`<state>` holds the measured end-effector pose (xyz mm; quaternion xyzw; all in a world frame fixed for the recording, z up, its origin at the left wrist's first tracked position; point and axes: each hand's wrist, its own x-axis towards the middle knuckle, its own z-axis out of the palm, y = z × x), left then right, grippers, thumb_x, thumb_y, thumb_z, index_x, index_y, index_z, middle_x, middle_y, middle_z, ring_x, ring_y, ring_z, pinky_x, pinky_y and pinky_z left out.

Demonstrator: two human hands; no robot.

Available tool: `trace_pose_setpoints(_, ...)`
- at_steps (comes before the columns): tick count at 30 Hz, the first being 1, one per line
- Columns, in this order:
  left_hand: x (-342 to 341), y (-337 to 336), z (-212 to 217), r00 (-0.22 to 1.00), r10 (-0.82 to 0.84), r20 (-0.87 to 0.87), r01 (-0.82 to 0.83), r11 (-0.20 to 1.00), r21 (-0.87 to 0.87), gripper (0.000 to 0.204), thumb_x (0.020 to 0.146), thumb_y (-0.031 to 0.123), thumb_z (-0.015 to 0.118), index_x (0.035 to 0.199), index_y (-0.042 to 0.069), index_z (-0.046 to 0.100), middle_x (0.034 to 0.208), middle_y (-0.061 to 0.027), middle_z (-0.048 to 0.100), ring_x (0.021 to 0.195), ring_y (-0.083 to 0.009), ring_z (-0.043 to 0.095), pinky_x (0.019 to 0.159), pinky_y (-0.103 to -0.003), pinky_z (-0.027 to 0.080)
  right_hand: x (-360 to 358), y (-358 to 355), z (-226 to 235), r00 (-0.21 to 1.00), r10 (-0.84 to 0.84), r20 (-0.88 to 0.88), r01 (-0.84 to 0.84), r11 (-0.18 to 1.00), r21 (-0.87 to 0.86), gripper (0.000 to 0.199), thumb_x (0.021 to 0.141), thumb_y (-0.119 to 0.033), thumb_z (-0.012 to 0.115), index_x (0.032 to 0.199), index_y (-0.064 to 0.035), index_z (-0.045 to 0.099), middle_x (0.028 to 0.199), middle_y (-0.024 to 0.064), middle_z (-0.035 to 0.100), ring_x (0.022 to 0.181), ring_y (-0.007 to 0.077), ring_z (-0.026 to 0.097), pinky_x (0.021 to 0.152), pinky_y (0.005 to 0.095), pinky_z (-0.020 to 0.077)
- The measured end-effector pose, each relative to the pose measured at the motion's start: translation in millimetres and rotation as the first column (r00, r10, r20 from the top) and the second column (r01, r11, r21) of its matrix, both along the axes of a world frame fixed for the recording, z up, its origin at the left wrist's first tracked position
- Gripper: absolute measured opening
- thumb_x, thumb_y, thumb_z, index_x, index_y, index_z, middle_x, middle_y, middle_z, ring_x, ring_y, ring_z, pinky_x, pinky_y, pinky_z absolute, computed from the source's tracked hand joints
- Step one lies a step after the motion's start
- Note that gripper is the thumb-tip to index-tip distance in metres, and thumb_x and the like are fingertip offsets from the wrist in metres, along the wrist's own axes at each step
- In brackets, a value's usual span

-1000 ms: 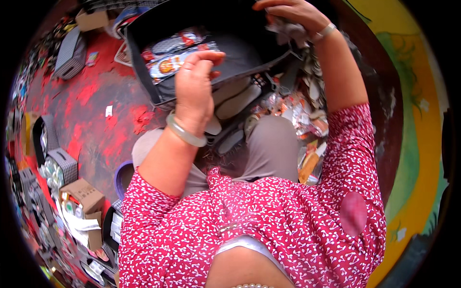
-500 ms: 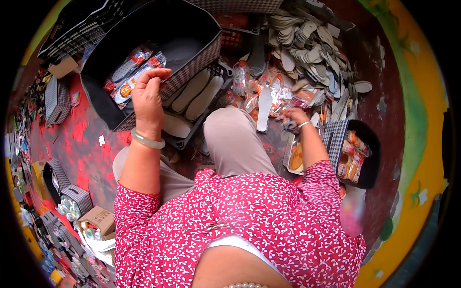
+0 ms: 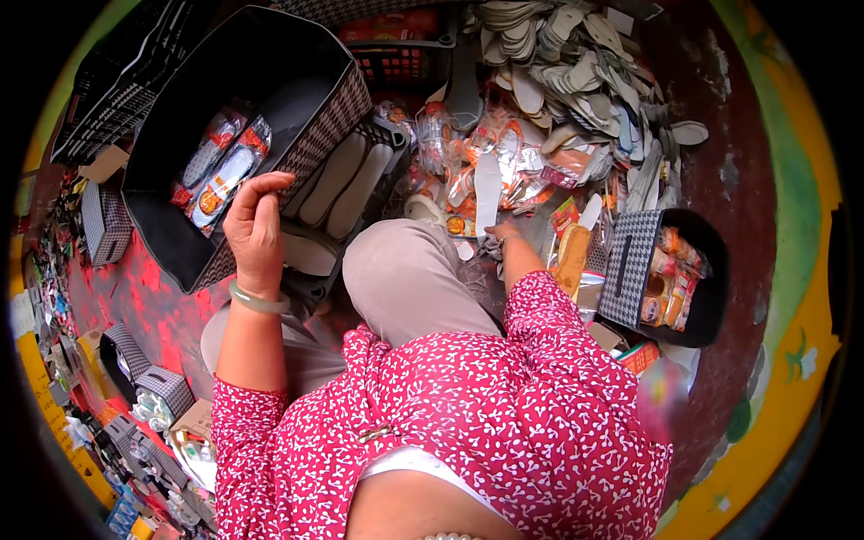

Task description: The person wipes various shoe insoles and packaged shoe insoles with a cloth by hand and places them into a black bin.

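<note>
Your left hand [image 3: 255,229] has pulled back to the big black bin's [image 3: 333,112] rim, upper left, fingers loosely curled, empty. Packaged insoles [image 3: 220,171] now lie inside it. Right hand [image 3: 497,236] dropped to the centre pile [image 3: 486,153]; its grip is hidden.

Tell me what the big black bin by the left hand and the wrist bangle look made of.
Big black bin: seemingly fabric-covered board, matte black inside, checked weave outside, straight folded walls. Bangle on the left hand: smooth, pale green, slightly glossy, possibly jade or glass.
</note>
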<state>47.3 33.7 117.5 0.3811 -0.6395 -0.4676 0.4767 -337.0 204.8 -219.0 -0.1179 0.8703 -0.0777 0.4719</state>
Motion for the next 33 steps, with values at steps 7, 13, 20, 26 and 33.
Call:
trace_pose_setpoints(7,-22,-16,4,0.995,-0.096,-0.037,0.097,0.995,0.034,0.02,0.088,-0.004,0.04,0.097,-0.004,0.059,0.1,-0.0086,0.062,0.094,-0.0126,0.055,0.086,-0.024,0.041,-27,6,-95,0.763,-0.532,0.367,0.618,0.766,-0.176,0.028,0.076,-0.01,0.069,0.103,-0.007,0.065,0.097,0.0087,0.065,0.076,0.0247,0.063,0.07,0.0408,0.0499)
trace_pose_setpoints(13,-15,-9,3,0.998,-0.061,-0.023,0.062,0.996,0.067,0.02,0.089,-0.004,0.04,0.097,-0.004,0.059,0.1,-0.008,0.062,0.093,-0.0118,0.055,0.085,-0.023,0.041,-11,-29,-38,0.992,0.098,-0.083,-0.101,0.994,-0.038,0.027,0.074,-0.014,0.071,0.098,-0.0042,0.066,0.09,0.0076,0.066,0.076,0.0204,0.061,0.068,0.034,0.0471)
trace_pose_setpoints(20,-13,-5,12,0.997,-0.069,-0.028,0.07,0.997,0.036,0.021,0.087,-0.005,0.041,0.095,-0.003,0.06,0.099,-0.0072,0.062,0.091,-0.0107,0.055,0.083,-0.022,0.041,-75,46,6,0.978,-0.059,-0.198,-0.03,0.907,-0.42,0.026,0.072,-0.023,0.067,0.09,-0.0044,0.068,0.087,0.0116,0.067,0.081,0.0228,0.064,0.075,0.0334,0.0486)
trace_pose_setpoints(26,-13,-3,12,0.997,-0.067,-0.043,0.069,0.997,0.035,0.022,0.086,-0.006,0.041,0.095,-0.003,0.061,0.096,-0.0061,0.063,0.09,-0.01,0.056,0.082,-0.021,0.041,-88,78,63,0.991,-0.133,0.02,0.117,0.784,-0.609,0.018,0.075,-0.008,0.066,0.091,-0.0009,0.064,0.08,0.0015,0.063,0.072,0.0098,0.056,0.065,0.0233,0.0444)
trace_pose_setpoints(33,-6,-8,13,0.995,-0.024,-0.099,0.027,0.999,0.026,0.022,0.086,-0.005,0.041,0.095,-0.003,0.061,0.094,-0.0029,0.063,0.073,-0.0023,0.047,0.067,-0.015,0.037,-51,52,110,0.946,-0.185,0.265,0.32,0.658,-0.682,0.016,0.078,-0.003,0.062,0.094,-0.0007,0.062,0.081,0.0007,0.063,0.073,0.0098,0.057,0.067,0.0228,0.0449)
